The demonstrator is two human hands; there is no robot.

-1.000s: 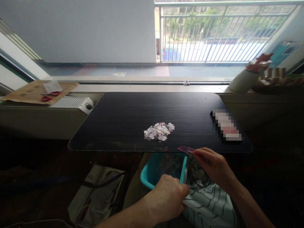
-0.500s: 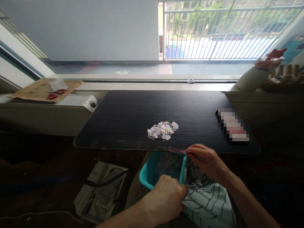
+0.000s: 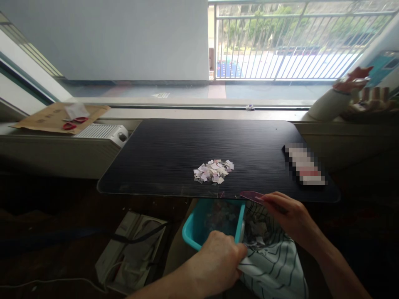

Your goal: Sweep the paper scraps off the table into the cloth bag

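My left hand (image 3: pixel 218 258) is closed at the right rim of a turquoise bin (image 3: pixel 188 232), gripping that rim and the edge of a striped cloth bag (image 3: pixel 276 265) beside it. Small scraps show inside the bin, and paper-like scraps (image 3: pixel 258 230) lie in the open bag. Between the thumb and fingers of my right hand (image 3: pixel 288 211) is a thin, translucent pink strip (image 3: pixel 251 195) with a rounded tip. It points left along the table's near edge, above the bag opening. A pile of small pale paper scraps (image 3: pixel 213 171) sits on the black table (image 3: pixel 168 149).
A pixelated, dark-edged oblong (image 3: pixel 304 164) lies at the table's right. On the left sill are a brown envelope (image 3: pixel 40 118) and red-handled scissors (image 3: pixel 69 125). An open case (image 3: pixel 131 249) is on the floor at left. A white vase-like object (image 3: pixel 327 101) stands by the window.
My right hand has moved right with the pink strip, off the bin's corner to above the bag. The bag's opening shows more. My left hand stays at the rim.
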